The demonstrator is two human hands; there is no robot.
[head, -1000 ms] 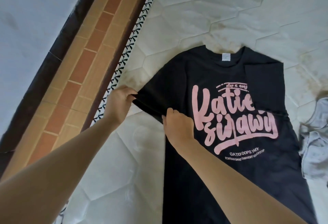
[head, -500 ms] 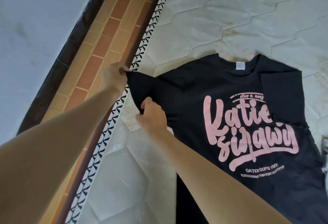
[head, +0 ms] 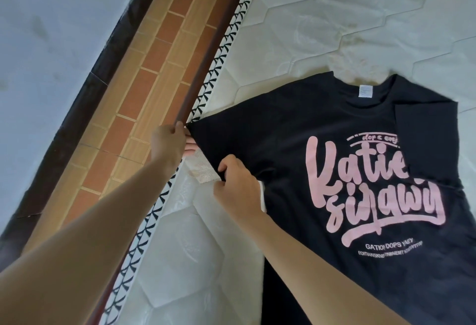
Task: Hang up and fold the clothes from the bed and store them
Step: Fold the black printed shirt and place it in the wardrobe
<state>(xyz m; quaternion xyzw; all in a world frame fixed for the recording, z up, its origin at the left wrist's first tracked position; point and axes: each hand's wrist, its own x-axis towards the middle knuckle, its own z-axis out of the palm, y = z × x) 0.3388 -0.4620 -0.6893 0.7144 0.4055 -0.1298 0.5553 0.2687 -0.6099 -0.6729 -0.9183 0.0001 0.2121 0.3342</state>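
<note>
A T-shirt (head: 322, 170) is spread flat on the mattress (head: 334, 28), its collar at the far side. Its left sleeve is held at the mattress's left edge by both hands, left hand (head: 168, 144) beyond right hand (head: 237, 183). The floor (head: 154, 80) lies to the left.

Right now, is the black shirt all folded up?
Not yet. The black shirt lies mostly spread on the mattress; one sleeve is folded in, both hands pinch the other sleeve stretched out.

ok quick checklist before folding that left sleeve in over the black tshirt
1. Left hand pinches the sleeve tip: ok.
2. Right hand grips the sleeve's lower edge: ok.
3. Sleeve pulled out flat on the mattress: ok.
4. Other sleeve already folded over the t-shirt front: ok.
5. Sleeve tip clear of the mattress edge: not ok, it sits right at the edge.
6. Hem lying flat: cannot tell, out of frame.
</note>
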